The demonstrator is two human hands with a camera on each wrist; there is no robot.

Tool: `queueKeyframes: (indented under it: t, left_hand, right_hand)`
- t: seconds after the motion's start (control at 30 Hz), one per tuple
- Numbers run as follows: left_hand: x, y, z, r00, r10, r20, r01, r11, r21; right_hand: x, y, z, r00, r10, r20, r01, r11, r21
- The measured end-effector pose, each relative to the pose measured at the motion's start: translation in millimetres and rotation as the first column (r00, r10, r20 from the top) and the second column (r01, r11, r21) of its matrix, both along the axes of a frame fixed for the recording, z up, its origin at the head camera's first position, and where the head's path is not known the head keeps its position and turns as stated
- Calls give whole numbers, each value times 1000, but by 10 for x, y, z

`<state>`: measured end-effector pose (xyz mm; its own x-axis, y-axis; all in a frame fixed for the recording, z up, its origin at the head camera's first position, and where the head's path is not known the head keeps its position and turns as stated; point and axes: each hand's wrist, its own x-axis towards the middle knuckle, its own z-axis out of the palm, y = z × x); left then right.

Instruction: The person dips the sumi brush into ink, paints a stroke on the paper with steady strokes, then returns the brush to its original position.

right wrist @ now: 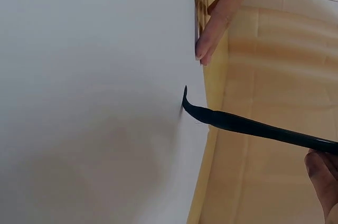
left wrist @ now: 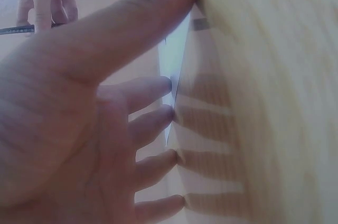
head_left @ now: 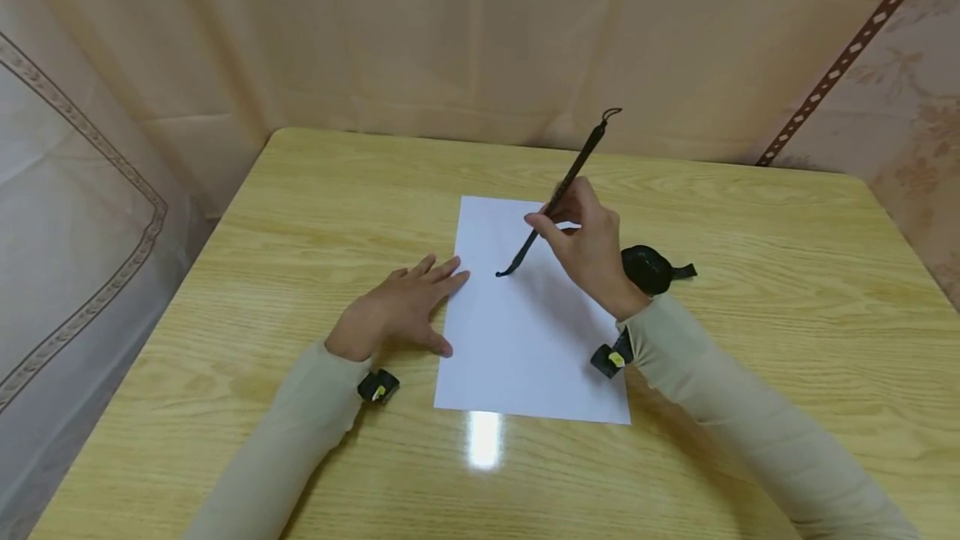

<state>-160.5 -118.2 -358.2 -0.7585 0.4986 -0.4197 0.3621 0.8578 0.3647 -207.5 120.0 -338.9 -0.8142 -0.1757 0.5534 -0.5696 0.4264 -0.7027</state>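
Observation:
A white sheet of paper (head_left: pixel 517 357) lies on the wooden table. My right hand (head_left: pixel 588 248) pinches a dark writing brush (head_left: pixel 576 167) with a hanging loop at its top end. The brush slants over the upper part of the sheet, and its black tip (right wrist: pixel 186 100) is bent at the paper in the right wrist view. My left hand (head_left: pixel 399 307) rests at the sheet's left edge with fingers spread, index finger and thumb reaching onto or beside it. In the left wrist view, the left fingertips (left wrist: pixel 168 112) line up along the paper's edge.
A round black dish-like thing (head_left: pixel 647 269) with a short tab stands right of the paper, partly behind my right wrist. Curtains hang behind the table's far edge (head_left: pixel 420 138). Small black devices are strapped at both wrists.

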Motion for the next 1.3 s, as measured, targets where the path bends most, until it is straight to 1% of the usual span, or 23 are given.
queueKeyframes:
  t: [0.3, 0.8, 0.93, 1.3]
  left_hand:
    - [6, -6, 7, 1000, -2, -5, 2, 1000, 10]
    - [25, -9, 11, 1000, 3, -8, -2, 1000, 28]
    - [28, -11, 5, 1000, 0, -8, 0, 1000, 31]
    - [22, -21, -19, 1000, -2, -13, 3, 999, 37]
  right_hand:
    - [26, 20, 15, 1000, -5, -14, 5, 1000, 12]
    - [33, 65, 20, 1000, -11, -2, 11, 1000, 9]
    - [37, 72, 23, 1000, -8, -2, 8, 1000, 4]
    - [38, 116, 10, 999, -29, -17, 30, 999, 21]
